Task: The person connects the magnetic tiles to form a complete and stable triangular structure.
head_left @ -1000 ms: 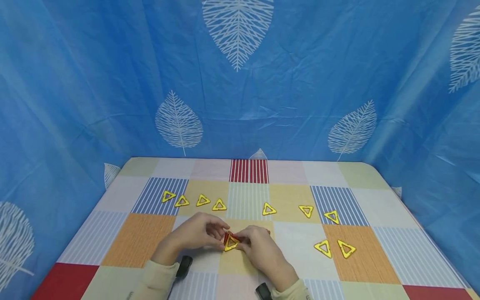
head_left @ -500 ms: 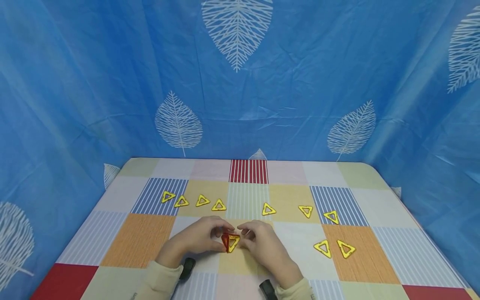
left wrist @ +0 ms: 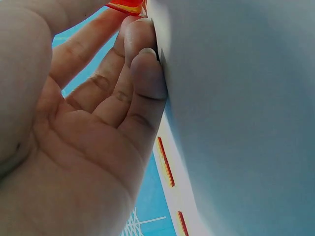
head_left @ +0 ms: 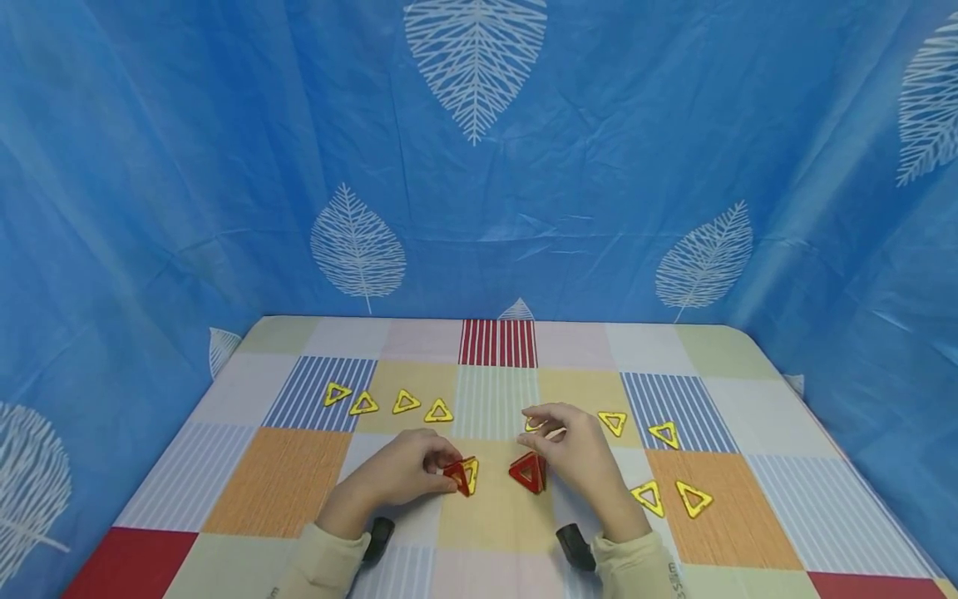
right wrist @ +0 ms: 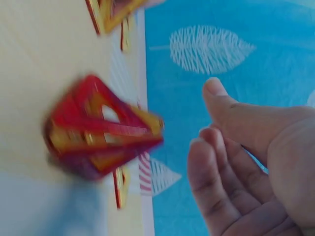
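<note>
Blue cloth backdrop (head_left: 224, 166) hung behind and down both sides, creased, printed with white leaf shapes (head_left: 475, 58) large and small. Below it, a surface (head_left: 277, 478) under a patchwork cover: squares of orange, pale yellow, pale green, pink and white, some striped blue, one striped red (head_left: 497, 342) at the far edge, solid red at both near corners. Rounded far corners. Even, soft light, barely any shadow. Same blue leaf cloth and pale cover glimpsed in both wrist views
</note>
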A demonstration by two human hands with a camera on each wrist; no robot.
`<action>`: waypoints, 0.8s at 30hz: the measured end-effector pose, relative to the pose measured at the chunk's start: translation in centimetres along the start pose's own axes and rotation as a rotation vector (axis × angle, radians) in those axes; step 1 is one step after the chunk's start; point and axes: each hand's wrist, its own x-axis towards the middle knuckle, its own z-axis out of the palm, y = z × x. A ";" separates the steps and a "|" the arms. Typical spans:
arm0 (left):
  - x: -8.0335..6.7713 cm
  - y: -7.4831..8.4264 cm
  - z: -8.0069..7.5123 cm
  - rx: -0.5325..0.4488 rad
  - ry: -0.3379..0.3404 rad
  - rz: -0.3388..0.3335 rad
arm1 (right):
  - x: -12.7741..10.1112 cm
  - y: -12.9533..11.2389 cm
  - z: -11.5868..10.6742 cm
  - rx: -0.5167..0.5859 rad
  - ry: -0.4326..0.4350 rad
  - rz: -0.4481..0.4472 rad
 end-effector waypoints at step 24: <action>0.2 -0.4 0.1 -0.045 0.003 -0.026 | 2.4 4.8 -0.6 -0.197 -0.122 0.299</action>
